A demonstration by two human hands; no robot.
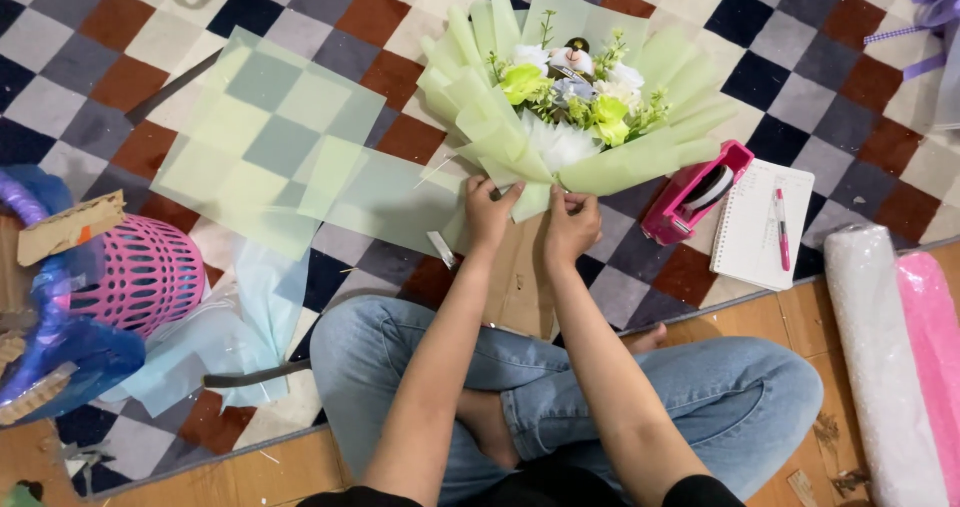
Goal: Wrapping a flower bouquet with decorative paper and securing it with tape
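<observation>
The bouquet (575, 102) lies flat on the checked rug (820, 97) just beyond the crossed legs, its flowers turned away and its narrow base drawn toward the person, so that the wrap can be gathered where it tapers. The base is gripped by both hands: the left hand (488, 213) is closed on the lower left fold of the green paper, and the right hand (572, 225) is pinching the fold beside it, the two hands almost touching. A brown card (522, 292) is seen under the wrists.

Loose green sheets (270, 142) are spread to the left, one overlapping the bouquet's edge, so little free rug is left there. To the right, a pink tape dispenser (695, 192) is set close to the wrap, within reach, with a notebook (762, 225) and pen (781, 229) just beyond it. Rolls of wrap (900, 357) lie along the far right, and a pink basket (145, 272) stands well off to the left. Open room is left mainly above the bouquet.
</observation>
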